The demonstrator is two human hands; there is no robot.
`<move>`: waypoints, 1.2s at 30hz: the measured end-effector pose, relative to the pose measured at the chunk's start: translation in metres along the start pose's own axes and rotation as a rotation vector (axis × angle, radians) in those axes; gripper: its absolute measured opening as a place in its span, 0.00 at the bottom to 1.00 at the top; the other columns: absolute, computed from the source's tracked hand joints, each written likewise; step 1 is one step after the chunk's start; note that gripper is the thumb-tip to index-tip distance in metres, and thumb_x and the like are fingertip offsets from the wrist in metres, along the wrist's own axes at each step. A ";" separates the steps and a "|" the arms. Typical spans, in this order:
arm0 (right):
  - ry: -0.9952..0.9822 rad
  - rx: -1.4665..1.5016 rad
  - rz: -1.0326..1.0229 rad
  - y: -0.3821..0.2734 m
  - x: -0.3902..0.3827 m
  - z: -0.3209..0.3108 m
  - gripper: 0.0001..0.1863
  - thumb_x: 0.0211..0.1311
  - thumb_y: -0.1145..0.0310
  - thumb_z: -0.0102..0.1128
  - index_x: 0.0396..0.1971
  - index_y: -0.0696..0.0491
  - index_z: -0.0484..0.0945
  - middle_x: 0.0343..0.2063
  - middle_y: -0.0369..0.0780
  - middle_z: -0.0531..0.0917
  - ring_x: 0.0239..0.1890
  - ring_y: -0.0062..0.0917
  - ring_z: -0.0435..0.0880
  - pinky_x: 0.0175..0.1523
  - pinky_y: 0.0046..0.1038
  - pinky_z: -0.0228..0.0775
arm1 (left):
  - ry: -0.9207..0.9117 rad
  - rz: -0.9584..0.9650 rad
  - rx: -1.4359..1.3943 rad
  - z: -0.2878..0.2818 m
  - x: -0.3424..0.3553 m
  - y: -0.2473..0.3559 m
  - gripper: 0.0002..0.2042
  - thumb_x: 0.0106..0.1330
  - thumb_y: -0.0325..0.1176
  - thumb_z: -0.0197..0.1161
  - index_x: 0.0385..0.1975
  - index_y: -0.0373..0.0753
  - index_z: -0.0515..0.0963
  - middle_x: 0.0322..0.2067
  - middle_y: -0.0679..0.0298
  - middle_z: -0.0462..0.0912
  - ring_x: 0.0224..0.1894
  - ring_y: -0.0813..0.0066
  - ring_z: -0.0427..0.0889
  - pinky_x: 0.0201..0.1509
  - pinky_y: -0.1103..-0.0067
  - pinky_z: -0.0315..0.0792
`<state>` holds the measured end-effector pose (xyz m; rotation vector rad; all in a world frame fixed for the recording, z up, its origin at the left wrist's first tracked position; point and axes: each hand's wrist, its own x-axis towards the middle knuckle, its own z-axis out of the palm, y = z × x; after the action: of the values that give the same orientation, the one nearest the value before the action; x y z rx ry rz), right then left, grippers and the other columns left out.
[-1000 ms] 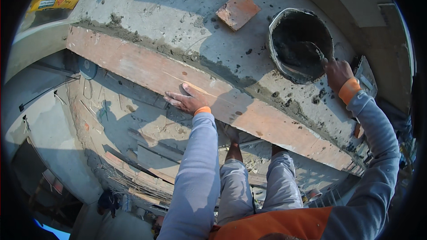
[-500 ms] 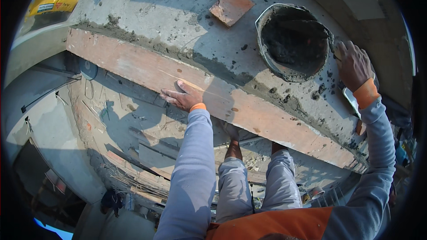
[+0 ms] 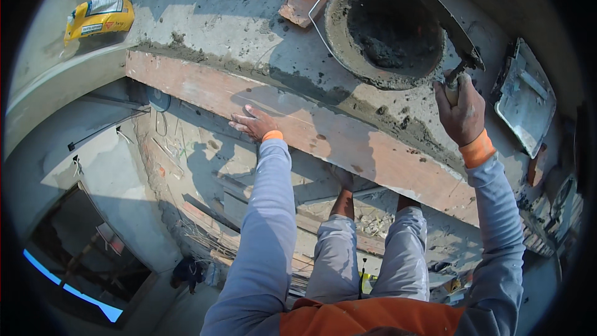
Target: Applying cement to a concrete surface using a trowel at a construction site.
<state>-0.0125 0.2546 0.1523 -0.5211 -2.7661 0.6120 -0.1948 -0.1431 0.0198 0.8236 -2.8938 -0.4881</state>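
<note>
My right hand [image 3: 463, 109] is closed around the handle of a trowel [image 3: 457, 37]. Its long dark blade is raised at the right side of a bucket [image 3: 339, 37], pointing away from me. Wet grey mortar [image 3: 382, 53] lies inside the bucket, and its rim is crusted with the same. With fingers spread, my left hand [image 3: 254, 124] rests on a long wooden plank [image 3: 348, 143] at its near edge. The plank runs slantwise along the edge of the concrete slab [image 3: 217, 6], with a strip of mortar [image 3: 298, 87] behind it.
A broken brick piece [image 3: 300, 5] lies left of the bucket. To its right is a grey metal plate with a bar [image 3: 528, 96], near another brick piece [image 3: 536, 165]. A yellow bag [image 3: 99, 20] sits far left. Below the plank's edge, another person [image 3: 188, 272] shows on a lower level.
My right hand has come from the bucket's right side toward me, and the trowel blade now shows raised. My left hand stays on the plank. The view has shifted.
</note>
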 end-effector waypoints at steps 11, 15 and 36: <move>-0.108 0.123 0.145 0.034 -0.047 -0.035 0.21 0.51 0.69 0.60 0.48 0.56 0.72 0.24 0.49 0.80 0.29 0.47 0.80 0.34 0.42 0.72 | -0.889 0.240 -0.685 -0.003 -0.046 0.116 0.54 0.59 0.76 0.40 0.70 0.31 0.46 0.72 0.48 0.46 0.75 0.61 0.44 0.73 0.63 0.40; -0.104 0.204 0.188 0.039 -0.077 -0.051 0.25 0.53 0.66 0.63 0.50 0.58 0.71 0.29 0.50 0.81 0.33 0.48 0.81 0.36 0.42 0.72 | -1.117 0.375 -0.917 0.002 -0.097 0.193 0.55 0.55 0.78 0.46 0.69 0.33 0.51 0.69 0.49 0.55 0.72 0.63 0.51 0.71 0.72 0.45; -0.539 -0.089 0.173 0.064 -0.053 -0.021 0.16 0.65 0.73 0.43 0.51 0.60 0.68 0.31 0.50 0.81 0.34 0.43 0.83 0.36 0.41 0.76 | -0.746 0.774 -1.000 -0.004 -0.199 0.248 0.23 0.68 0.52 0.60 0.43 0.34 0.72 0.30 0.73 0.68 0.34 0.86 0.64 0.40 0.85 0.63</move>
<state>0.0607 0.2954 0.1331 -0.7093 -3.2893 0.7657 -0.1480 0.1602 0.1051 -0.7108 -2.5081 -2.1186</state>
